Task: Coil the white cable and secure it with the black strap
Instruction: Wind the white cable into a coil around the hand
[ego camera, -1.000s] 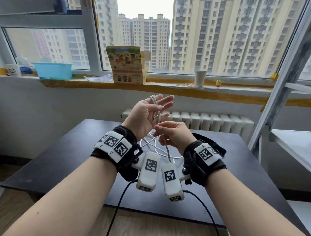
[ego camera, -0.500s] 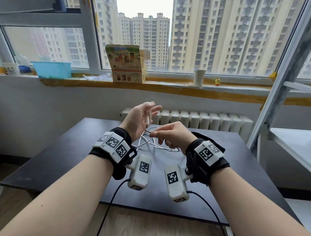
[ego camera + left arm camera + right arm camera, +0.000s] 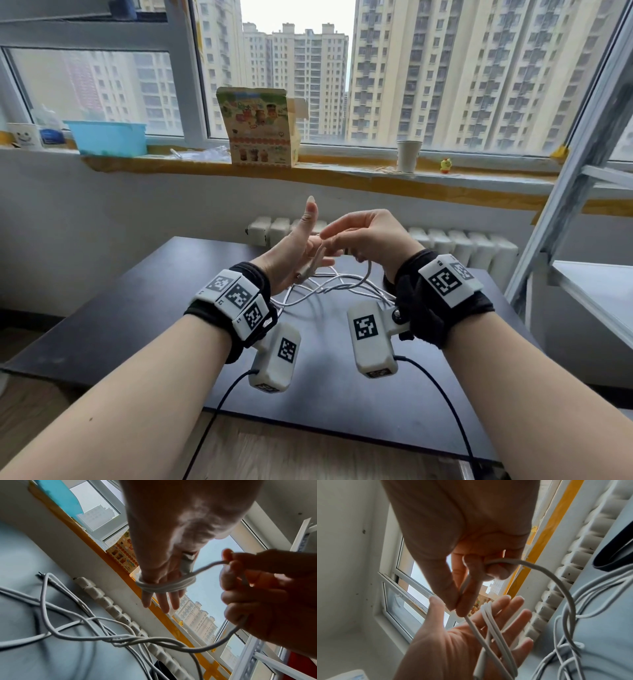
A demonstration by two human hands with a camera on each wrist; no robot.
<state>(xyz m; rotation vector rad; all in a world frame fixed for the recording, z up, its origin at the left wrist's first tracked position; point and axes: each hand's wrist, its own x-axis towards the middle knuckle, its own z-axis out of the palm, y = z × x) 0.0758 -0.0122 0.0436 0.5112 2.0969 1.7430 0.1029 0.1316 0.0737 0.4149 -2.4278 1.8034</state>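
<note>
The white cable (image 3: pixel 329 286) lies in loose loops on the dark table (image 3: pixel 137 308) and rises to my hands. My left hand (image 3: pixel 301 250) is held up with straight fingers and raised thumb; several cable turns (image 3: pixel 164 586) are wound round its fingers, and the plug end (image 3: pixel 188 561) rests against the palm. My right hand (image 3: pixel 342 236) sits just right of those fingers and pinches the cable (image 3: pixel 462 588) between thumb and forefinger. A black curved band (image 3: pixel 616 555), seemingly the strap, lies on the table by the radiator; in the head view my right wrist hides it.
A white radiator (image 3: pixel 462 246) runs behind the table. A metal frame (image 3: pixel 565 205) and a pale shelf (image 3: pixel 599 291) stand at the right. On the windowsill are a printed carton (image 3: pixel 260 126), a paper cup (image 3: pixel 407 156) and a blue tub (image 3: pixel 109 137).
My right hand has risen from below the left hand to beside its fingertips, bringing the cable up with it. The left hand dropped lower and its thumb now points up.
</note>
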